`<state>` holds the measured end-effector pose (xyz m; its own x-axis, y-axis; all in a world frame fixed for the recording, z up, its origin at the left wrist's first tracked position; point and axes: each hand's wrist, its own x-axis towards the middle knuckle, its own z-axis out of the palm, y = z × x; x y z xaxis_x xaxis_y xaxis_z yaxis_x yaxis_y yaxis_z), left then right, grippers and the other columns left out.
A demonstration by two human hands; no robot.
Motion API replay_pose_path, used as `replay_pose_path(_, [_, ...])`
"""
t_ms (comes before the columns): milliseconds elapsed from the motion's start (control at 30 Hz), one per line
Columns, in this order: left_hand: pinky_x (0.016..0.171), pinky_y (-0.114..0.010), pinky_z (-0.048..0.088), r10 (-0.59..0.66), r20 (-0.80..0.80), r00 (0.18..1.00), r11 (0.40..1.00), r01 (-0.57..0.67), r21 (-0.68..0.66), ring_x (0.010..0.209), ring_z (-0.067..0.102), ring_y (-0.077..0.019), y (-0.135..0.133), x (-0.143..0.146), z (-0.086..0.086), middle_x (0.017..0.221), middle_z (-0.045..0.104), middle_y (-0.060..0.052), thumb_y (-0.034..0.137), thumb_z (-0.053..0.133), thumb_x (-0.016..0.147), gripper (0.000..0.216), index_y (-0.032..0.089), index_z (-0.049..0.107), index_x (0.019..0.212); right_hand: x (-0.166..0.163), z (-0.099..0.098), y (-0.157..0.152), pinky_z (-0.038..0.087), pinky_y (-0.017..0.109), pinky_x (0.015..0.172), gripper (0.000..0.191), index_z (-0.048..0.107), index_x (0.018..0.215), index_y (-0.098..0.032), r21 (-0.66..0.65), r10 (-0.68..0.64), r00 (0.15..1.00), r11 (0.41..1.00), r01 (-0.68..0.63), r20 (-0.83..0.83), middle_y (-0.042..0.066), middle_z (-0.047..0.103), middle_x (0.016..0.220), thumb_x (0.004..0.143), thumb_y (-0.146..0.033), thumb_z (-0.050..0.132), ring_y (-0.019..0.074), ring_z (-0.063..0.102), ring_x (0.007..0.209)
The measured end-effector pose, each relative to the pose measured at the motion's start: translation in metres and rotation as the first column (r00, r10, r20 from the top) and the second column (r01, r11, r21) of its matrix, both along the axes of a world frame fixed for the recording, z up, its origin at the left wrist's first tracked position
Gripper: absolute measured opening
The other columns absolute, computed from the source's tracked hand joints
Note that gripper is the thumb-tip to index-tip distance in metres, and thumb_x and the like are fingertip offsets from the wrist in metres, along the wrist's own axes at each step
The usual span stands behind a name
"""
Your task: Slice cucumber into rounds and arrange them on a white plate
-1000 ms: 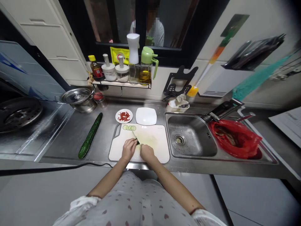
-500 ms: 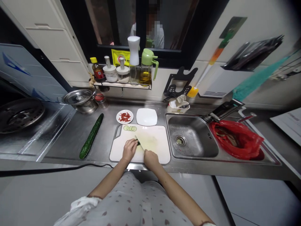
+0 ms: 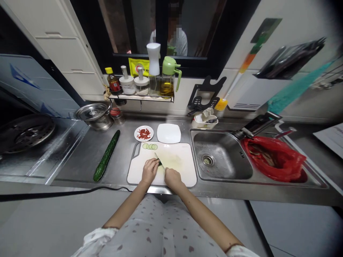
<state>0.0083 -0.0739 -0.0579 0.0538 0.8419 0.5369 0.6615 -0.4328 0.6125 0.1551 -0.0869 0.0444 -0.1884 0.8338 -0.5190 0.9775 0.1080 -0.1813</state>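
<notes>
On the white plastic cutting board [image 3: 182, 167], a short dark-green cucumber piece [image 3: 160, 164] is pinned under the curled left hand [image 3: 150, 170]. A pale-bladed knife [image 3: 158, 157] is gripped by the right hand [image 3: 173, 177], with its blade set against the piece. Three pale cucumber slices [image 3: 149, 146] are laid at the board's far left corner, and a whole dark-green cucumber [image 3: 106, 160] is seen well apart on the steel counter [image 3: 80, 167].

Dark window [image 3: 139, 25] top centre, black frame; figure in pale top visible in glass. White cabinet drawers [image 3: 66, 53] upper left. White wall [image 3: 294, 96] upper right, black rack [image 3: 289, 59] mounted on it. Steel counter [image 3: 80, 157] across middle; sink [image 3: 227, 150] right of centre; stove [image 3: 24, 132] far left. Grey tiled floor [image 3: 294, 228] lower right. Even indoor light, frame corners dark.
</notes>
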Motion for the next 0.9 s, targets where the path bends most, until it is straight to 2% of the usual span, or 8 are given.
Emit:
replay_pose_path(200, [0.088,-0.038,0.052,0.002,-0.015,1.0,1.0,-0.002,0.009,0.099,0.061,-0.0196,0.0,0.0,-0.001,0.103,0.068,-0.009,0.023,0.05,0.093,0.023,0.02,0.068,0.106,-0.009,-0.001,0.013,0.047,0.029,0.079,0.031,0.06,0.112,-0.013,0.031,-0.003,1.0,1.0,0.003,-0.013,0.016,0.069,0.105,0.087,-0.008,0.042,0.0232,0.065,0.103])
replay_pose_path(467, [0.087,-0.04,0.052,-0.004,0.009,1.0,1.0,0.004,-0.002,0.099,0.061,-0.0201,0.0,-0.001,-0.001,0.103,0.068,-0.009,0.026,0.049,0.093,0.023,0.021,0.069,0.105,-0.01,-0.005,0.014,0.047,0.03,0.079,0.03,0.06,0.111,-0.013,0.049,0.004,1.0,0.999,-0.003,-0.023,0.015,0.069,0.105,0.089,-0.01,0.041,0.0229,0.065,0.102])
replay_pose_path(900, [0.087,-0.038,0.052,0.002,0.002,1.0,1.0,-0.002,-0.005,0.098,0.062,-0.0197,-0.001,0.0,0.0,0.102,0.068,-0.008,0.027,0.049,0.093,0.022,0.021,0.069,0.102,0.01,-0.003,-0.016,0.047,0.031,0.078,0.028,0.059,0.109,-0.013,-0.003,-0.027,1.0,1.0,0.027,0.008,0.017,0.069,0.104,0.087,-0.01,0.043,0.0244,0.066,0.101])
